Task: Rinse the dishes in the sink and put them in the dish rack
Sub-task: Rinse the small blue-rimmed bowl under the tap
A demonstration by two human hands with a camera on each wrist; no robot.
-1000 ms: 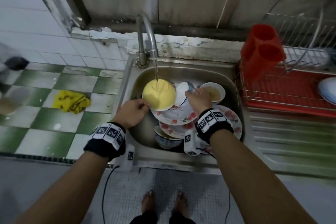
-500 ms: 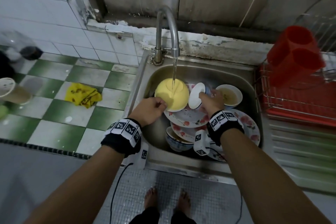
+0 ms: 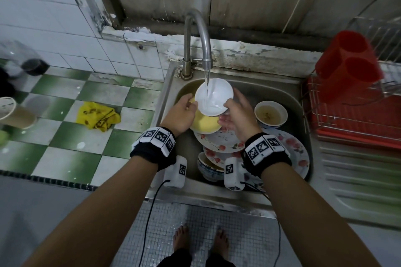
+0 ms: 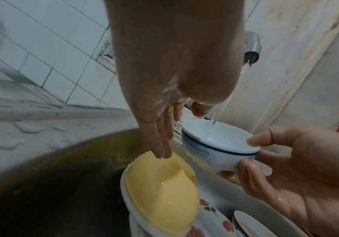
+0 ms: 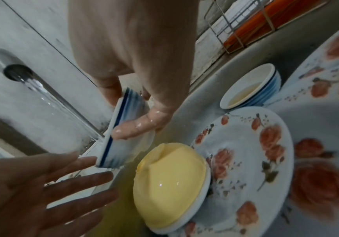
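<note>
A small white bowl with a blue rim line (image 3: 213,97) (image 4: 215,144) (image 5: 124,128) is tilted under the running faucet (image 3: 199,28), and water runs into it. My right hand (image 3: 234,112) (image 5: 136,112) grips it, thumb on the rim and fingers beneath. My left hand (image 3: 186,106) (image 4: 174,128) hovers at the bowl's left side with straight fingers and holds nothing. A yellow bowl (image 3: 205,123) (image 4: 160,192) (image 5: 170,184) lies upside down on floral plates (image 3: 221,141) in the steel sink (image 3: 271,91).
A small bowl of yellowish liquid (image 3: 270,115) and a blue-patterned bowl (image 3: 208,169) also sit in the sink. The red wire dish rack (image 3: 351,121) with a red cutlery holder (image 3: 347,63) stands to the right. A yellow cloth (image 3: 97,116) and a cup (image 3: 13,112) lie on the tiled counter at left.
My right hand lifted the white bowl out of the pile and under the stream. My left hand let go of the yellow bowl, which now rests upside down on the plates.
</note>
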